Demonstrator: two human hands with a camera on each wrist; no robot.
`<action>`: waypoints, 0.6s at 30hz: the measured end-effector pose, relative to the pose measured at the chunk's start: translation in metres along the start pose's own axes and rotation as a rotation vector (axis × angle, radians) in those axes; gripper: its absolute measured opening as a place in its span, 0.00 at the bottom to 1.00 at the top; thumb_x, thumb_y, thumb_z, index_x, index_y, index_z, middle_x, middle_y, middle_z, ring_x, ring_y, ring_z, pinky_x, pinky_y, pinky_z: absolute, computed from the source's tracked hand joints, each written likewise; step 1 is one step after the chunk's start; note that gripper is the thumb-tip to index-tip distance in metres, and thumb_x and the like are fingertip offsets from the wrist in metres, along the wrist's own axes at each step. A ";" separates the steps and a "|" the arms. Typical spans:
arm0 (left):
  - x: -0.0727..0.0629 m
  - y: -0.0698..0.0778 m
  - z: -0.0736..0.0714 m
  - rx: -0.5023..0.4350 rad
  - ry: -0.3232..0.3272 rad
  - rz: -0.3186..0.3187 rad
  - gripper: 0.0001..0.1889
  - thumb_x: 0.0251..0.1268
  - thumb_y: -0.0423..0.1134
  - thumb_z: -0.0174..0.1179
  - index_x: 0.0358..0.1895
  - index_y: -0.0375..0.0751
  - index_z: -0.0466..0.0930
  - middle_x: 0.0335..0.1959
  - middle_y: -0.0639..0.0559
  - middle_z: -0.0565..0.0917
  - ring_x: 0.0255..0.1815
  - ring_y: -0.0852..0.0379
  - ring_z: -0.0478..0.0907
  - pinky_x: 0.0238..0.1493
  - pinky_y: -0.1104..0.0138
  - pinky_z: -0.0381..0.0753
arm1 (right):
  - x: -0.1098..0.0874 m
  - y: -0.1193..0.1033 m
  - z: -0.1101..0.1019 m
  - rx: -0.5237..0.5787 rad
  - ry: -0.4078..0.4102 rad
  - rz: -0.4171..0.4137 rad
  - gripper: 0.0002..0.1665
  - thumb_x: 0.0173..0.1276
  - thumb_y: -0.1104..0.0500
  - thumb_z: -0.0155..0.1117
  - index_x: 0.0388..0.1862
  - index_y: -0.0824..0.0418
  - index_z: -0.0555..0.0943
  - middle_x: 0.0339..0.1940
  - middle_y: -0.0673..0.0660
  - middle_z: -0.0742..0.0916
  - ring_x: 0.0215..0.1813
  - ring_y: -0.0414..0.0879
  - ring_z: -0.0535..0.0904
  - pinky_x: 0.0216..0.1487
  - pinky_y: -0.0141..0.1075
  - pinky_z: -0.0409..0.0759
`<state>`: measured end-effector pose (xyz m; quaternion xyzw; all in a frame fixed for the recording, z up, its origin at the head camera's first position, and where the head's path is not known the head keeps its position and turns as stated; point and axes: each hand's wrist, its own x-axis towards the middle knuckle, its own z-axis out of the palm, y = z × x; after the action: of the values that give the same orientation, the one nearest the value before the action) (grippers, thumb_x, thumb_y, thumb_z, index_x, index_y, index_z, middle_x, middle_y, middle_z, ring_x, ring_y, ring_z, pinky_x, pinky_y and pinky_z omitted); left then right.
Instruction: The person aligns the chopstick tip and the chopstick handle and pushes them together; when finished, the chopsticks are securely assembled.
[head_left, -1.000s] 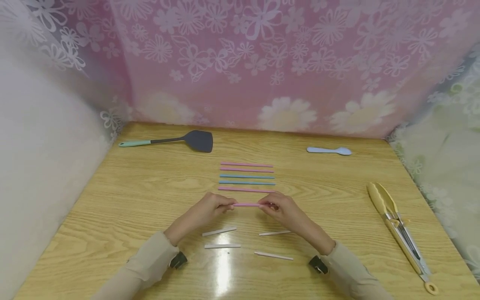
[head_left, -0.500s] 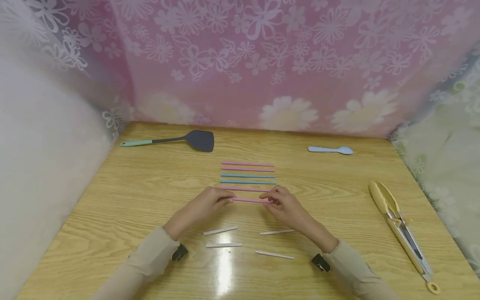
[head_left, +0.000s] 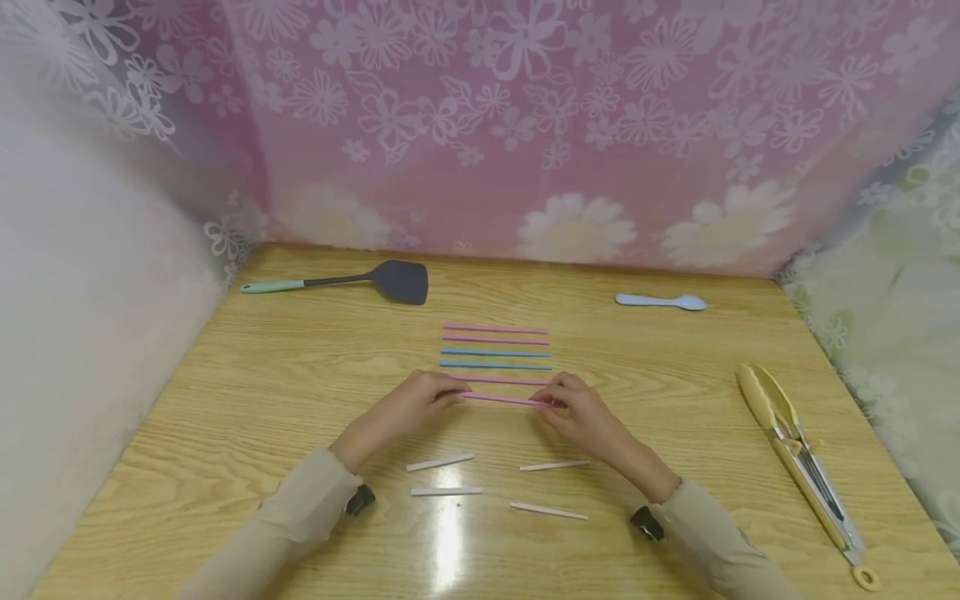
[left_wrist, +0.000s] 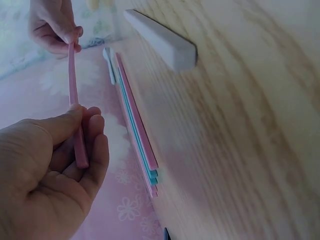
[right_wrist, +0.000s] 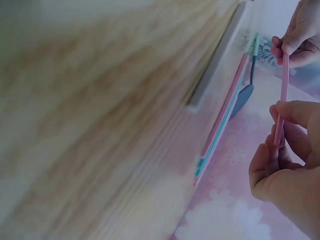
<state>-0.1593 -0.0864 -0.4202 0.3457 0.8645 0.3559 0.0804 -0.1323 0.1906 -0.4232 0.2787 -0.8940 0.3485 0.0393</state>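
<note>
A pink chopstick (head_left: 498, 398) is held level between both hands, above the table in the wrist views. My left hand (head_left: 420, 406) pinches its thicker end between thumb and fingers. At the other end my right hand (head_left: 577, 408) pinches it with the thumb and fingertips. Just beyond lie several chopsticks in a row side by side: a pink chopstick (head_left: 495, 379) nearest, then a blue chopstick (head_left: 495, 365), another blue one and two pink ones. The fingers hide parts of the held chopstick.
Nearer the front lie several short white sticks, among them a left stick (head_left: 446, 492) and a right stick (head_left: 549, 510). A spatula (head_left: 401, 282) lies back left, a pale blue spoon (head_left: 660, 301) back right. Yellow tongs (head_left: 802, 467) lie at the right. A pink floral cloth (head_left: 480, 167) hangs behind the table.
Both hands have moved slightly away from the body, toward the row, with the chopstick. The right hand has shifted right, so the hands are farther apart and more of the chopstick shows.
</note>
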 end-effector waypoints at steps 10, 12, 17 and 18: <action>0.006 -0.015 0.001 0.120 0.018 -0.072 0.10 0.66 0.31 0.58 0.47 0.32 0.83 0.42 0.43 0.85 0.45 0.49 0.81 0.50 0.60 0.80 | 0.014 0.015 0.003 -0.095 -0.008 0.025 0.03 0.59 0.68 0.68 0.33 0.66 0.83 0.28 0.52 0.81 0.33 0.43 0.73 0.35 0.32 0.75; 0.006 -0.017 0.001 0.138 0.012 -0.088 0.09 0.65 0.31 0.58 0.45 0.32 0.84 0.40 0.44 0.85 0.44 0.49 0.81 0.49 0.60 0.80 | 0.017 0.018 0.004 -0.097 -0.036 0.043 0.02 0.60 0.67 0.67 0.32 0.65 0.83 0.28 0.51 0.81 0.33 0.42 0.73 0.35 0.32 0.75; 0.008 -0.021 0.003 0.153 -0.008 -0.118 0.09 0.64 0.28 0.59 0.44 0.30 0.83 0.41 0.42 0.84 0.46 0.47 0.80 0.51 0.59 0.79 | 0.023 0.025 0.008 -0.086 -0.099 0.084 0.03 0.62 0.65 0.67 0.31 0.65 0.82 0.29 0.52 0.81 0.33 0.42 0.74 0.35 0.33 0.76; 0.009 -0.021 0.004 0.156 -0.010 -0.121 0.08 0.63 0.27 0.59 0.43 0.30 0.83 0.40 0.42 0.84 0.45 0.46 0.80 0.51 0.59 0.79 | 0.023 0.027 0.008 -0.083 -0.109 0.088 0.03 0.62 0.65 0.67 0.31 0.65 0.82 0.29 0.52 0.81 0.33 0.42 0.74 0.35 0.33 0.76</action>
<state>-0.1762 -0.0892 -0.4366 0.2997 0.9085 0.2805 0.0787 -0.1648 0.1902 -0.4393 0.2556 -0.9200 0.2969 -0.0133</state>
